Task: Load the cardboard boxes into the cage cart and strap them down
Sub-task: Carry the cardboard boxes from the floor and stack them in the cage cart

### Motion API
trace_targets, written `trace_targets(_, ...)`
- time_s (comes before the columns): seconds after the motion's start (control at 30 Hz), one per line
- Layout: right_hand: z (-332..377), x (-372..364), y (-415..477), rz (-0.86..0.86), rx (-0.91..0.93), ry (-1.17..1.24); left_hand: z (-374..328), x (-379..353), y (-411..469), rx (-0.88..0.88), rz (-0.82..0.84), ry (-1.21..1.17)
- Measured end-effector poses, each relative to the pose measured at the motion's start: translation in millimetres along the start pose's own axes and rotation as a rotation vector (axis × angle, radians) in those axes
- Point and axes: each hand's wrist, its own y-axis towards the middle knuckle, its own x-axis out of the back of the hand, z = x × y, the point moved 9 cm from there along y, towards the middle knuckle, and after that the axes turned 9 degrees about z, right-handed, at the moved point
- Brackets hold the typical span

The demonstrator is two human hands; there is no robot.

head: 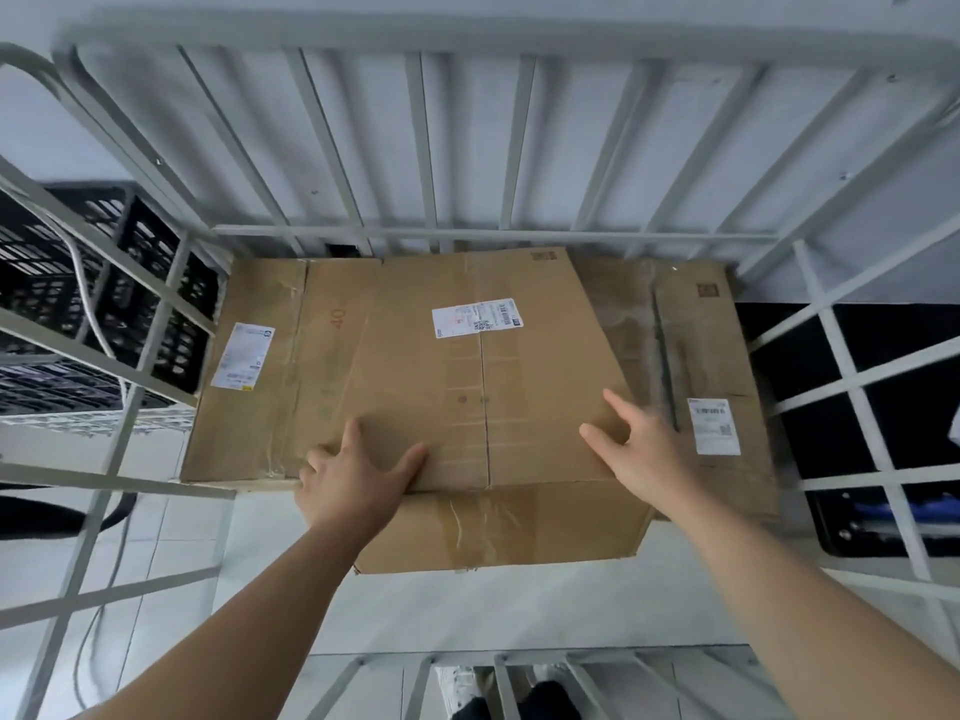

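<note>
I look down into the grey metal cage cart (467, 232). Two cardboard boxes lie side by side on its floor, one on the left (254, 407) and one on the right (701, 345), each with a white label. A third, labelled cardboard box (467, 387) sits on top across the middle, its near end overhanging toward me. My left hand (353, 485) grips its near-left corner, thumb on top and fingers curled over the left edge. My right hand (644, 454) lies flat on its near-right corner, fingers spread. No strap is visible.
Barred cage walls rise at the back and on both sides. Black plastic crates (78, 304) and a white cable (93, 304) stand outside the left wall. A black surface (883, 356) lies beyond the right wall. The cart's near rail (519, 662) crosses above my feet.
</note>
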Motion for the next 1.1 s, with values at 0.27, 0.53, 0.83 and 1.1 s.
trace_targets(0.27, -39.8, -56.1, 51.0, 0.013, -0.025, -0.044, 11.5, -55.1, 45.5, -0.019, 0.005, -0.004)
trace_targets(0.53, -65.0, -100.4, 81.9, 0.023, -0.028, -0.124, 28.5, -103.8, 78.6, -0.013, 0.042, -0.033)
trace_targets(0.83, -75.0, -122.0, 105.0, 0.025, -0.048, -0.231, 36.4, -145.3, 101.7, -0.016, 0.076, -0.089)
trace_targets(1.1, -73.6, -127.6, 106.0, -0.020, -0.035, -0.205, 41.0, -151.7, 108.6, -0.019, 0.076, -0.033)
